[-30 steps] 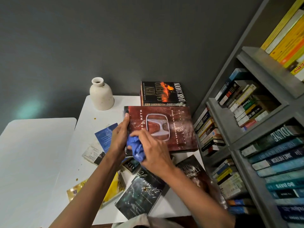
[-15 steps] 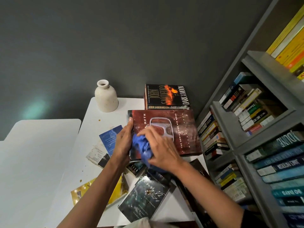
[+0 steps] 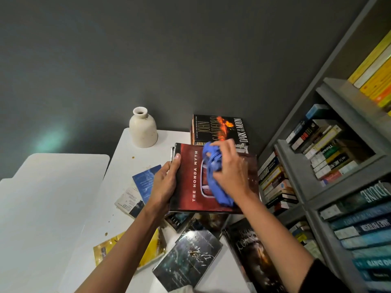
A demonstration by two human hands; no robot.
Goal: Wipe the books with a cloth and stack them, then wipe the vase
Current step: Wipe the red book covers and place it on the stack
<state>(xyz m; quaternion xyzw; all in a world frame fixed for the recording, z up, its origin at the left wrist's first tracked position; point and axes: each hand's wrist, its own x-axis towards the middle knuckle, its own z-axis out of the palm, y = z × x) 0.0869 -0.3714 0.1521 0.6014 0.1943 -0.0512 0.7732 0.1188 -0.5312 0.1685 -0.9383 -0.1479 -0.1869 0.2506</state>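
A dark red book [image 3: 188, 182] titled "The Honda Myth" is held above the white table [image 3: 135, 153]. My left hand [image 3: 165, 185] grips its left edge, thumb on the cover. My right hand [image 3: 229, 172] holds a bunched blue cloth [image 3: 213, 178] pressed on the cover's middle. Behind it lies a black book [image 3: 220, 129] on a short stack at the wall. A cream ceramic vase [image 3: 143, 127] stands upright at the table's back left. Several loose books lie below my arms: a blue one [image 3: 146, 180], a yellow one [image 3: 105, 250], a dark one [image 3: 188, 261].
A grey bookshelf [image 3: 296, 170] packed with books runs along the right side. A second white table [image 3: 42, 197] adjoins on the left. Small brown spots [image 3: 133, 157] mark the tabletop. The dark grey wall closes the back.
My right hand has swept the blue cloth from the cover's lower left corner up toward its middle and far edge. The book's title is now uncovered. My left hand keeps its grip.
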